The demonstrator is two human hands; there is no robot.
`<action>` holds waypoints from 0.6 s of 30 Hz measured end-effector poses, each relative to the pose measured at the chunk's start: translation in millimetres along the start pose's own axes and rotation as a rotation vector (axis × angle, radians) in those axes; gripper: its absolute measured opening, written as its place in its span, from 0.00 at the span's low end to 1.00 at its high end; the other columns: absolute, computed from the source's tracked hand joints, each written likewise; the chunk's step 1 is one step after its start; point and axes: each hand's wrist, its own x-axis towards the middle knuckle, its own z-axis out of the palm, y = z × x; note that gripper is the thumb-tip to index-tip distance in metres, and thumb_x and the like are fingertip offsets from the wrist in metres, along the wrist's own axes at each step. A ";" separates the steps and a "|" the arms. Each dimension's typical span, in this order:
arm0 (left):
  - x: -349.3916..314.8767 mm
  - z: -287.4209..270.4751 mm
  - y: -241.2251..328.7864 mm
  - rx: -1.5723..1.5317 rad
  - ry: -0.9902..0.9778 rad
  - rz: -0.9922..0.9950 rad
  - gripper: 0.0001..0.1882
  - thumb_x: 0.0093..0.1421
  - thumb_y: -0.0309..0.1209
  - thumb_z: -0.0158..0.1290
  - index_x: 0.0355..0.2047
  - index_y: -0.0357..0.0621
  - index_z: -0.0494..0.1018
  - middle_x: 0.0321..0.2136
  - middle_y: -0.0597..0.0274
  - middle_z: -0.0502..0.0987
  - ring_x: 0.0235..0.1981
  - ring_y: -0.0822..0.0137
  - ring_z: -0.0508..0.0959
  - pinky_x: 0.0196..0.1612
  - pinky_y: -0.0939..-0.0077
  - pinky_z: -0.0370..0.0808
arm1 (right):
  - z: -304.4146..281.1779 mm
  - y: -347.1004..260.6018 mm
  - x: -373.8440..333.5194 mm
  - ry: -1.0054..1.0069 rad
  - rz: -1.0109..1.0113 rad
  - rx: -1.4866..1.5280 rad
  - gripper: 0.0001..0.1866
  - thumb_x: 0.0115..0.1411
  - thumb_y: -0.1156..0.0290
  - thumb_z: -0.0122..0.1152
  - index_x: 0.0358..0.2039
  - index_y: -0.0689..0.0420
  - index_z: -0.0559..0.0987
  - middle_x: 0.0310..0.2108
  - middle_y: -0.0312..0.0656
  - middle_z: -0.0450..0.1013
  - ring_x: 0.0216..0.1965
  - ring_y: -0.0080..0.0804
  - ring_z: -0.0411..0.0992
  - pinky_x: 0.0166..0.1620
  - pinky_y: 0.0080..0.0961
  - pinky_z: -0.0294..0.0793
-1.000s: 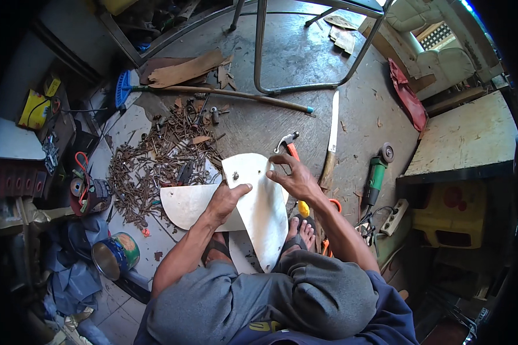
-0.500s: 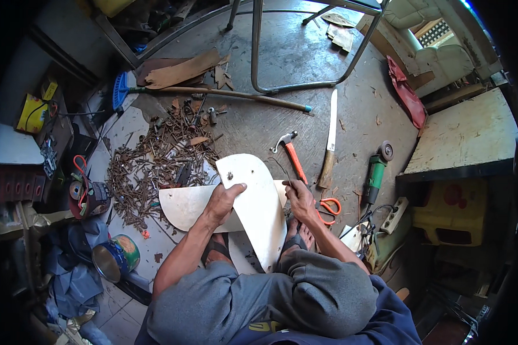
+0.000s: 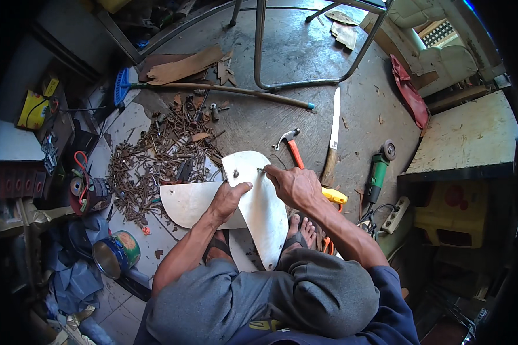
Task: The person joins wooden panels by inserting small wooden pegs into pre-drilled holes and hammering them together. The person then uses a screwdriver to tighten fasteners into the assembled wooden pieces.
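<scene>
My left hand (image 3: 229, 201) grips a white curved panel (image 3: 263, 210) by its left edge, thumb on top. The panel has a rounded upper end with small holes and tapers toward my feet. At its upper right edge, the closed fingers of my right hand (image 3: 298, 187) pinch something small, thin and dark that I cannot make out. A second white panel (image 3: 184, 204) lies beneath, stretching left. Beyond my right hand is a claw hammer (image 3: 294, 154) with an orange handle, partly covered by the hand.
Loose rusty screws and nails (image 3: 155, 172) are heaped left of the panels. A long knife (image 3: 334, 129), a green angle grinder (image 3: 378, 175) and a yellow handle (image 3: 335, 196) lie to the right. Ahead are a broom (image 3: 230, 90) and a metal-legged chair (image 3: 259, 52). An open can (image 3: 116, 256) stands lower left.
My right hand has moved up and left, from beside the panel onto its upper right edge. The yellow handle now shows beside it, and the orange scissors are mostly behind my forearm.
</scene>
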 end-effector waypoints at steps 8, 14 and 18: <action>2.9 -3.7 5.1 0.350 -0.033 0.024 0.27 0.60 0.31 0.50 0.60 0.34 0.68 0.52 0.55 0.76 0.52 0.64 0.76 0.57 0.67 0.71 | -14.1 -15.9 16.1 -0.074 -0.084 -0.204 0.15 0.66 0.66 0.51 0.48 0.48 0.83 0.27 0.52 0.81 0.29 0.50 0.82 0.30 0.48 0.78; 5.2 -1.4 20.8 0.686 -0.023 0.071 0.25 0.58 0.32 0.50 0.56 0.34 0.72 0.49 0.50 0.78 0.50 0.59 0.76 0.56 0.65 0.71 | -30.2 -26.3 26.5 -0.200 -0.034 -0.207 0.12 0.62 0.69 0.53 0.39 0.58 0.84 0.35 0.55 0.82 0.39 0.52 0.82 0.41 0.46 0.82; 2.7 4.6 16.1 0.744 -0.060 0.131 0.24 0.57 0.31 0.51 0.54 0.34 0.73 0.47 0.48 0.78 0.49 0.55 0.77 0.55 0.63 0.71 | -21.1 -4.9 31.6 -0.306 -0.097 -0.048 0.12 0.62 0.71 0.53 0.36 0.63 0.83 0.33 0.54 0.82 0.36 0.49 0.83 0.36 0.45 0.83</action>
